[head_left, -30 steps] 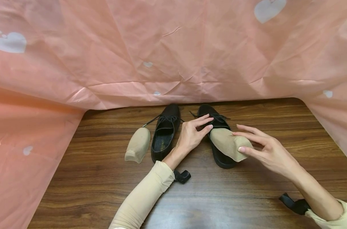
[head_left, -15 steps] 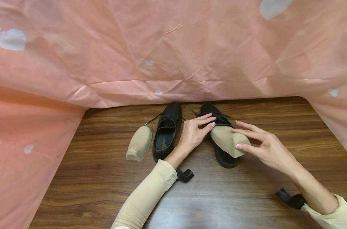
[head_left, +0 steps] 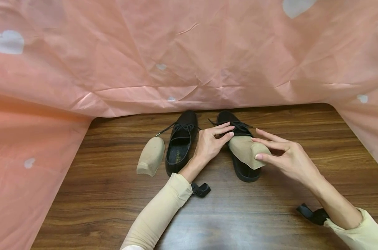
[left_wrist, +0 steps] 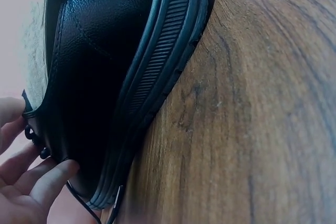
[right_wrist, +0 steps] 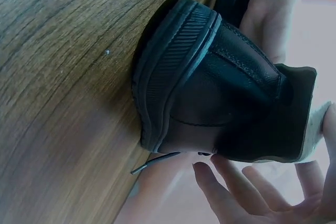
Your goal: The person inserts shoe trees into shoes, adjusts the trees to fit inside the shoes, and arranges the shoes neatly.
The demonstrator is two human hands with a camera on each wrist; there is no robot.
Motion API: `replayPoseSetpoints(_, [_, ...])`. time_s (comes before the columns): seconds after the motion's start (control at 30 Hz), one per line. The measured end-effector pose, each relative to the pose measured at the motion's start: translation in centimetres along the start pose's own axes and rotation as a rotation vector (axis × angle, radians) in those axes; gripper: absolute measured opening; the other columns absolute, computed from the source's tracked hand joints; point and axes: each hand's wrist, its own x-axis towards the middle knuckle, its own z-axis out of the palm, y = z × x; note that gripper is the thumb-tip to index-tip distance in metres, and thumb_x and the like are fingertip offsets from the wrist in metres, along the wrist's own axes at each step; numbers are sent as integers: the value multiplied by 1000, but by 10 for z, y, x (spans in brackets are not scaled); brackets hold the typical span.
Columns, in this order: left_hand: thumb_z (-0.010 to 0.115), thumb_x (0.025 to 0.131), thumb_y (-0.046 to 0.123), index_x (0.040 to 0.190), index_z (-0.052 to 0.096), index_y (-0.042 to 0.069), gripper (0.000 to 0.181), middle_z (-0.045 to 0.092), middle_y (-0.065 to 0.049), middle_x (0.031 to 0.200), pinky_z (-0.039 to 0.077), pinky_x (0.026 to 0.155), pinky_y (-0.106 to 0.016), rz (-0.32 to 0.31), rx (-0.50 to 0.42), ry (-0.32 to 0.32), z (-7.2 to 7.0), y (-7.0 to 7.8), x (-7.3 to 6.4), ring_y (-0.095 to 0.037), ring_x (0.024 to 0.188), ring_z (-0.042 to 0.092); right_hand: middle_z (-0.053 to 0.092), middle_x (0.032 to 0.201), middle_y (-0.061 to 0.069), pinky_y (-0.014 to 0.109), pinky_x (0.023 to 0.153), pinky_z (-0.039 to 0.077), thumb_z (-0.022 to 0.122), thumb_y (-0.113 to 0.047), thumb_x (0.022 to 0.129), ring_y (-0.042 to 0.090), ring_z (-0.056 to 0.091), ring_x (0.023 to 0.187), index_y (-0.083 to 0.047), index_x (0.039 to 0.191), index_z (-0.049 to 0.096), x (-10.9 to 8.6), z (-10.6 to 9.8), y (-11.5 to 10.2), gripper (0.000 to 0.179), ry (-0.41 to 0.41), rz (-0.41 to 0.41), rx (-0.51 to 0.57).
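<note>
Two black lace-up shoes stand side by side, toes pointing away from me. Into the right shoe (head_left: pixel 246 175) slants a beige moulded shoe insert (head_left: pixel 243 149), its front under the tongue and its heel end raised above the shoe's heel. My right hand (head_left: pixel 293 159) pinches that raised end between thumb and fingers. With thumb at the opening and fingers over the laces, my left hand (head_left: pixel 207 144) holds the same shoe's upper. The left wrist view shows these fingertips (left_wrist: pixel 65 169) against the black leather. The left shoe (head_left: pixel 178 158) has only its printed insole showing inside.
A second beige insert (head_left: pixel 151 156) lies on the wooden surface (head_left: pixel 108 201), left of the left shoe. Behind the toes hangs a pink sheet (head_left: pixel 176 69) with pale hearts, which also comes down both sides. Black wrist-camera mounts (head_left: pixel 201 190) stick out beside the forearms.
My right hand has moved slightly forward and left, and the insert has slid deeper toward the toe of the right shoe. The left hand keeps its place on the shoe.
</note>
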Motion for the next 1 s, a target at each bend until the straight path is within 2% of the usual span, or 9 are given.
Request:
replayPoseSetpoints(0.17, [75, 90, 27, 110, 79, 20, 22, 70, 5, 120, 47, 92, -13, -1, 11, -8, 0, 1, 0, -2, 116, 61, 51, 147, -9, 5, 91, 38, 79, -15, 86, 6, 52, 129, -26, 127, 70, 1, 1, 3, 43, -3, 23, 20])
replayPoseSetpoints(0.43, [76, 90, 27, 111, 79, 20, 22, 70, 4, 121, 46, 94, -14, -9, 1, -11, 1, 2, 0, -3, 117, 61, 48, 150, -9, 5, 96, 34, 77, -18, 88, 18, 47, 135, -25, 129, 69, 4, 11, 5, 42, 15, 76, 80])
replayPoseSetpoints(0.6, [75, 91, 28, 111, 79, 20, 23, 70, 4, 121, 45, 96, -14, -11, -1, -20, 1, 1, 0, -2, 118, 60, 49, 150, -2, 5, 96, 35, 77, -17, 89, 12, 45, 136, -24, 130, 68, 4, 14, 4, 43, 24, 86, 101])
replayPoseSetpoints(0.77, [75, 90, 26, 112, 78, 19, 23, 70, 3, 122, 45, 97, -16, -7, -16, -23, 0, 0, -1, -4, 118, 60, 49, 150, 3, 8, 96, 39, 76, -10, 88, 7, 45, 136, -17, 132, 67, 5, 11, 2, 45, -6, 74, 189])
replayPoseSetpoints(0.87, [75, 90, 26, 112, 78, 18, 23, 70, 4, 121, 45, 98, -17, -10, -13, -17, -2, -1, 0, -4, 118, 60, 50, 148, 4, 9, 97, 39, 76, -8, 88, 8, 45, 136, -15, 130, 68, 7, 12, 1, 44, -3, 77, 225])
replayPoseSetpoints(1.0, [74, 91, 26, 112, 79, 19, 23, 70, 4, 122, 45, 98, -16, -13, -1, -15, -1, 0, 0, -3, 118, 60, 51, 148, 2, 8, 95, 40, 77, -11, 88, 11, 45, 136, -15, 128, 69, 9, 14, 1, 42, 31, 101, 205])
